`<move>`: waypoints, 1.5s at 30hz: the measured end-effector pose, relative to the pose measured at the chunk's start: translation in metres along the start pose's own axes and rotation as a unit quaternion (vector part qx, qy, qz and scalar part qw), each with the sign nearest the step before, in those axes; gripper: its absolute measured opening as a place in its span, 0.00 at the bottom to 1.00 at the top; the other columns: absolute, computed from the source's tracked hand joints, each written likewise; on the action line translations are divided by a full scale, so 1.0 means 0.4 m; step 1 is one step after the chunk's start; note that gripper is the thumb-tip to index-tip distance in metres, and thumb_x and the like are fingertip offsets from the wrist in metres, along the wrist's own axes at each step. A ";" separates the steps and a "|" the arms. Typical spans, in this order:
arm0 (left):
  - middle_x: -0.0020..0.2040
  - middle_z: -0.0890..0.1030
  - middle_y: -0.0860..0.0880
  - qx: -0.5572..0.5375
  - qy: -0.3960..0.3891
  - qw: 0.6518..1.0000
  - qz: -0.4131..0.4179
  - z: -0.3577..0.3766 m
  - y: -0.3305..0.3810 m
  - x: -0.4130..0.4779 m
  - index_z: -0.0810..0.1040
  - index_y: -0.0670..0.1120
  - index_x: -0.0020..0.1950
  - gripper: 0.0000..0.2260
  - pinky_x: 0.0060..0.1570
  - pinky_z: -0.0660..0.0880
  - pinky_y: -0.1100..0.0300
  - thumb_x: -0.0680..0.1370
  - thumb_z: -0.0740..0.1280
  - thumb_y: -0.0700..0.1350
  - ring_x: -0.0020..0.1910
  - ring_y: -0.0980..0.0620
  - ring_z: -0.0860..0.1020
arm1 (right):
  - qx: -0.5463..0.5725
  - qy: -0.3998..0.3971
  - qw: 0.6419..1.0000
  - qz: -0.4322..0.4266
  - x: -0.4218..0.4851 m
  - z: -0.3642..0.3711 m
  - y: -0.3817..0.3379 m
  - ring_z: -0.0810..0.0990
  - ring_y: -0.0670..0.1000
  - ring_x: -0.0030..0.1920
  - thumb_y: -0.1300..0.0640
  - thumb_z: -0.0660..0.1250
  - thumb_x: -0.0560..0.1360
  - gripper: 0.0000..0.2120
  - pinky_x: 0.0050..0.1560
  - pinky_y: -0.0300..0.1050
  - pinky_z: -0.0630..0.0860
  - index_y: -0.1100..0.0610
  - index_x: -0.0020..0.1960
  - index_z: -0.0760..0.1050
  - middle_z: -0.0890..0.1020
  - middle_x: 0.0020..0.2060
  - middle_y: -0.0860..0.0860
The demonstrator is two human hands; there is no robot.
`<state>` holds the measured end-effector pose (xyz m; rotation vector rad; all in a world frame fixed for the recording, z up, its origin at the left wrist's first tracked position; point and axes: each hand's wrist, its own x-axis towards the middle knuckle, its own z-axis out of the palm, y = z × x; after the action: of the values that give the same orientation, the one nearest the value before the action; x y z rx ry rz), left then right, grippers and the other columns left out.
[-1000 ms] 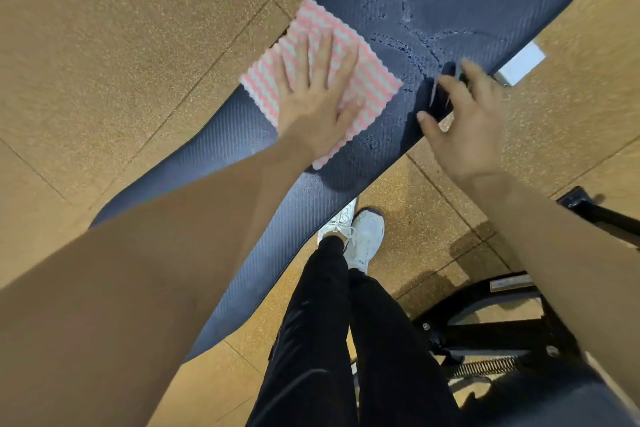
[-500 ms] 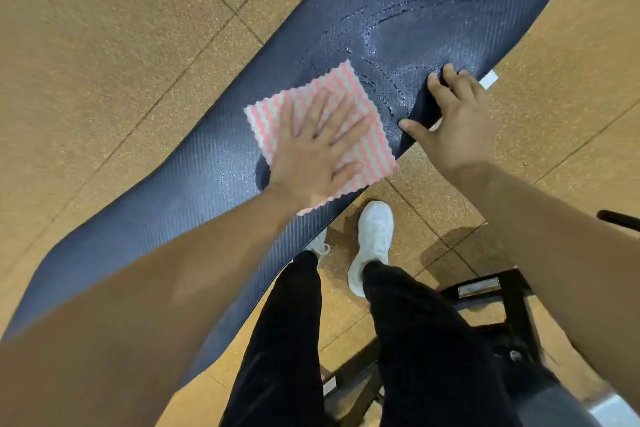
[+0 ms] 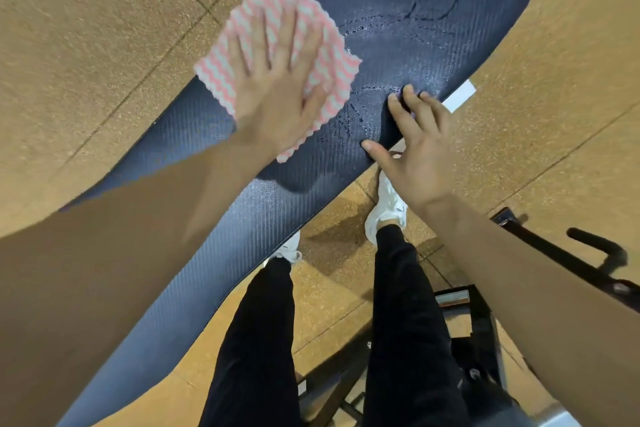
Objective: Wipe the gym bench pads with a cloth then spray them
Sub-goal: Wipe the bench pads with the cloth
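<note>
Tan speckled floor [image 3: 104, 45] beneath a dark blue pad [image 3: 450, 55] marked with wet streaks [image 3: 433, 7], at whose far edge a pink-and-white striped cloth [image 3: 263, 7] lies pressed flat under the left hand [image 3: 277, 104], fingers straight and spread, while the right hand [image 3: 415, 156] rests, fingers apart, on the pad's near edge.

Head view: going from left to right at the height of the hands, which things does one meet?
floor → left hand flat on the cloth → wet streaks on the bench pad → right hand at the pad's edge → white tag
</note>
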<state>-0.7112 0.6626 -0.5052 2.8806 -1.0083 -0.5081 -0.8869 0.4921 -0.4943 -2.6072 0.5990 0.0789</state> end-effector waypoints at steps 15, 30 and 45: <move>0.85 0.50 0.48 0.020 -0.027 0.996 0.084 0.095 0.190 -0.181 0.51 0.59 0.84 0.28 0.78 0.48 0.30 0.85 0.49 0.64 0.83 0.37 0.48 | -0.036 -0.029 0.999 -0.002 0.140 -0.119 0.135 0.63 0.59 0.78 0.42 0.68 0.78 0.31 0.76 0.56 0.61 0.56 0.76 0.70 0.67 0.77 0.56; 0.85 0.47 0.45 -0.024 0.010 0.990 -0.137 -0.049 0.164 0.246 0.45 0.57 0.84 0.28 0.78 0.47 0.31 0.85 0.44 0.62 0.83 0.35 0.46 | 0.004 -0.093 0.996 0.006 0.161 -0.154 0.167 0.61 0.50 0.79 0.43 0.72 0.76 0.31 0.78 0.48 0.62 0.51 0.76 0.71 0.69 0.77 0.48; 0.85 0.46 0.47 -0.040 -0.065 0.997 -0.019 0.059 0.411 -0.045 0.51 0.58 0.84 0.27 0.78 0.40 0.34 0.86 0.51 0.62 0.83 0.38 0.43 | 0.110 -0.067 0.984 0.125 0.296 -0.251 0.245 0.59 0.51 0.80 0.52 0.72 0.78 0.31 0.76 0.38 0.51 0.54 0.78 0.66 0.62 0.80 0.50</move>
<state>-0.8306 0.5459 -0.4974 2.8334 -0.9271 -0.7297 -0.8264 0.3215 -0.4645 -2.2831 0.8325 0.2502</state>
